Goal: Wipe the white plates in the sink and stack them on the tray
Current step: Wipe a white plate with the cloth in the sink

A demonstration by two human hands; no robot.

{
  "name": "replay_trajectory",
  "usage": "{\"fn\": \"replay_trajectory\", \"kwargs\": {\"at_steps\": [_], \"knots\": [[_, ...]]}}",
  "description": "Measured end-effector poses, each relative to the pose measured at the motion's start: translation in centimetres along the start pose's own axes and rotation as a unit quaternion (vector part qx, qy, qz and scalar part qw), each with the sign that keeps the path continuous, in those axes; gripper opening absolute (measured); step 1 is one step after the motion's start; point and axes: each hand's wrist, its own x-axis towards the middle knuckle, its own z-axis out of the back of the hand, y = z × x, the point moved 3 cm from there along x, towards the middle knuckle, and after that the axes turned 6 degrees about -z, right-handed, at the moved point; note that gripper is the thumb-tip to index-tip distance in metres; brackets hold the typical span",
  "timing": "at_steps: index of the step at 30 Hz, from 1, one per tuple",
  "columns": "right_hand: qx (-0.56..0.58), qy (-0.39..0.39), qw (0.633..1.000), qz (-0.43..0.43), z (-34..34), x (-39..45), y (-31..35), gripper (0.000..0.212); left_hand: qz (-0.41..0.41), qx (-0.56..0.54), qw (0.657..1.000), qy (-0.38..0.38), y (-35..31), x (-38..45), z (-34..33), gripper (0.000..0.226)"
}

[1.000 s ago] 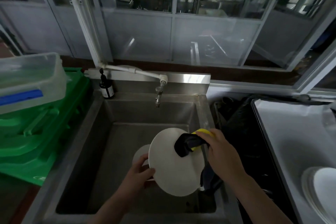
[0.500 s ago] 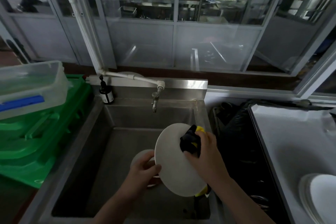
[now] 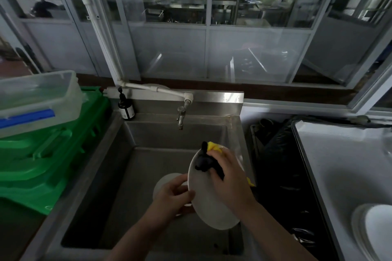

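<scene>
Your left hand (image 3: 172, 195) grips the white plate (image 3: 206, 203) by its 9 o'clock rim, tilted over the sink (image 3: 118, 167); your right hand (image 3: 230, 178) clutches the black-and-yellow cloth (image 3: 206, 159) against its upper face, higher than a second ago. You're mid-wipe. Next, finish the face, then carry it to the stacked plates (image 3: 375, 231) on the tray (image 3: 331, 154) at 3 o'clock. Another plate (image 3: 165, 180) waits beneath.

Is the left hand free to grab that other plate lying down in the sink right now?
Probably not yet: the left hand grips the edge of the tilted plate that the right hand wipes, directly above the lower plate.
</scene>
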Motion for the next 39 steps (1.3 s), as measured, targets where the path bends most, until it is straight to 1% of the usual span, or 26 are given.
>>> {"fn": "replay_trajectory", "kwargs": {"at_steps": [3,5,7,9,11,15,22,26,29,32,36,39], "knots": [[0.027,0.06,0.997,0.045,-0.3,-0.5,0.9,0.041,0.003,-0.006,1.0,-0.008,-0.1,0.1,0.0,0.037],[0.037,0.117,0.989,0.079,-0.4,-1.0,1.1,0.043,0.005,-0.012,1.0,-0.007,0.0,0.0,0.2,0.049],[0.015,0.151,0.982,0.11,-0.1,-1.1,1.0,0.042,0.005,-0.02,1.0,-0.004,0.2,-0.1,0.3,0.044],[-0.02,0.149,0.98,0.13,0.0,-0.9,0.6,0.04,0.006,-0.023,1.0,0.001,0.5,-0.1,0.3,0.04],[-0.041,0.127,0.982,0.135,0.0,-0.5,0.1,0.038,0.003,-0.01,1.0,0.01,0.5,-0.2,0.2,0.039],[-0.015,0.07,0.993,0.095,0.1,0.5,-1.0,0.039,-0.009,-0.006,1.0,0.009,0.5,-0.3,-0.2,0.04],[0.029,-0.016,0.999,-0.015,1.0,1.9,-3.4,0.043,-0.042,-0.02,0.999,-0.025,0.7,-0.4,-1.3,0.037],[0.039,-0.026,0.997,-0.062,1.6,1.4,-4.0,0.041,-0.07,-0.011,0.997,-0.031,0.5,-0.5,-1.8,0.046],[0.03,-0.03,0.994,-0.105,1.9,1.2,-4.8,0.04,-0.085,0.021,0.995,-0.048,0.7,-0.4,-1.7,0.041],[0.027,-0.024,0.985,-0.168,2.0,0.8,-5.9,0.041,-0.089,0.029,0.994,-0.06,0.4,-0.6,-1.8,0.044],[0.017,-0.02,0.978,-0.207,1.8,0.0,-6.6,0.042,-0.115,0.022,0.99,-0.073,-0.5,-0.9,-1.9,0.045],[-0.001,-0.008,0.975,-0.222,1.3,-0.5,-7.1,0.042,-0.115,0.017,0.99,-0.082,-0.4,-1.0,-1.9,0.046]]}}
